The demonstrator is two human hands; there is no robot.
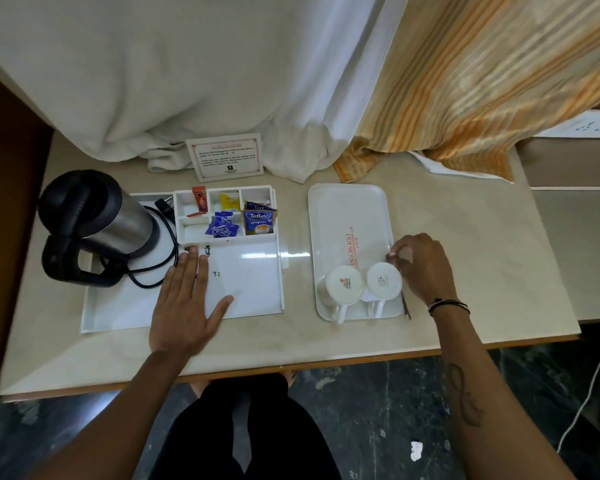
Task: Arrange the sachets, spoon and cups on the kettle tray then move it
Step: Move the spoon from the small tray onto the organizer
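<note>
The white kettle tray (253, 289) lies on the left of the table. It carries a steel and black kettle (111, 220) and a white divided box (184, 216). In the box stand tea sachets (260, 220), blue sachets (222, 228), a yellow sachet (230, 201) and a red one (199, 199). My left hand (187, 299) rests flat and open on the tray's bare floor. To the right, a small white tray (347, 209) bears two upturned white cups (343, 284) (383, 280). My right hand (423, 268) curls its fingers on the right cup's far side. A dark spoon (406, 306) lies along that tray's right edge.
The kettle's black cord (160, 271) loops over the kettle tray. A printed card (226, 157) stands behind the box. White and orange striped curtains (465, 81) hang down onto the table's back. The table's front edge (291, 367) is near my legs.
</note>
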